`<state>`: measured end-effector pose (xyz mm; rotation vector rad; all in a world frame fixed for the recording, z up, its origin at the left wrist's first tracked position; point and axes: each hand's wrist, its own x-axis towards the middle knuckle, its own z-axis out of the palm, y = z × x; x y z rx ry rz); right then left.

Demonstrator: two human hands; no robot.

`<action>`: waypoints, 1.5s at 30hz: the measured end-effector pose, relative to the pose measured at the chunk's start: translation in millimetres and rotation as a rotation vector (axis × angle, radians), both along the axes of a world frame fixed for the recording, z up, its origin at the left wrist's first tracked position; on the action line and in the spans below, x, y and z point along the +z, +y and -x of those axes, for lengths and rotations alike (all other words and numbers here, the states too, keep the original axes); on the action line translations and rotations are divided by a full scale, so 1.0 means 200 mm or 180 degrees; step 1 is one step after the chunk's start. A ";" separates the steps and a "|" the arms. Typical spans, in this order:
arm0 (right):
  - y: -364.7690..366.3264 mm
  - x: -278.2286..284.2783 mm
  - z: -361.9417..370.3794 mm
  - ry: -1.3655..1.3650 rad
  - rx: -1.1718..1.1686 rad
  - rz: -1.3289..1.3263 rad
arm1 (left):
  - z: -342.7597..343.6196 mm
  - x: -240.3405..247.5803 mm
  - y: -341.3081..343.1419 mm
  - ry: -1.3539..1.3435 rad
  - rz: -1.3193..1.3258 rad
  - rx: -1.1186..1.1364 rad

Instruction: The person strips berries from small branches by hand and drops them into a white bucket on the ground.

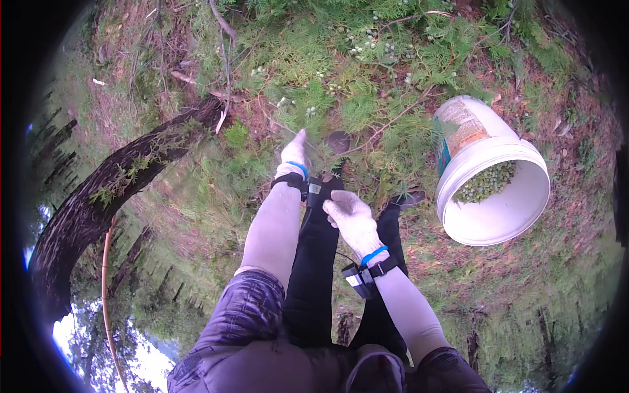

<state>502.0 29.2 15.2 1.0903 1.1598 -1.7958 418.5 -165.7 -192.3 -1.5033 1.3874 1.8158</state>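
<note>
Slope-side ground (445,281), littered and reddish, spreads beneath the person. Leafy branches (357,108) cover the upper part of the view; their sprays overlap one shoe (339,142) and reach the bucket's near side, and a bare stem crosses them between the hands and the bucket. A dark trunk (78,219) curves along the left, with a thin pole (105,281) below it. The white bucket (524,203) sits at right, well apart from the hands, its mouth tilted toward the person.

The left hand (297,152), gloved, lies at the edge of the foliage; its fingers point away, close together, and whether they grip a twig cannot be told. The right hand (349,219), also gloved, is held nearer the body, its fingers bent inward; their contents are hidden. Each wrist bears a small box and a blue band (373,254).

Small green fruits (363,49) dot the branches; similar ones lie in the bucket.
</note>
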 end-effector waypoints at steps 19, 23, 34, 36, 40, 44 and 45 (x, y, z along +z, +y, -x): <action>0.97 0.88 0.17 0.0728 -0.2590 0.0051 | 0.08 1.90 1.28 0.3162 0.1962 -0.6120; 1.20 0.68 -0.01 0.0342 -0.3694 0.0609 | -0.04 1.91 1.50 0.3325 0.1670 -0.6857; 1.75 -0.31 -0.21 -0.0066 -0.3409 0.0092 | -0.30 2.14 1.48 0.2454 0.2987 -0.7342; 2.07 -0.45 -0.39 0.0305 -0.2984 -0.0935 | -0.30 2.21 1.38 0.2614 0.3022 -0.7150; 1.80 -0.01 -0.10 -0.0471 -0.1299 -0.0840 | -0.17 2.31 0.94 0.2607 0.2711 -0.6724; 1.45 0.21 -0.32 0.0457 -0.1781 -0.1300 | -0.14 2.29 0.91 0.3049 0.2546 -0.6292; 1.29 0.45 -0.24 0.0482 -0.2192 -0.0640 | -0.13 2.30 0.85 0.3157 0.2737 -0.6070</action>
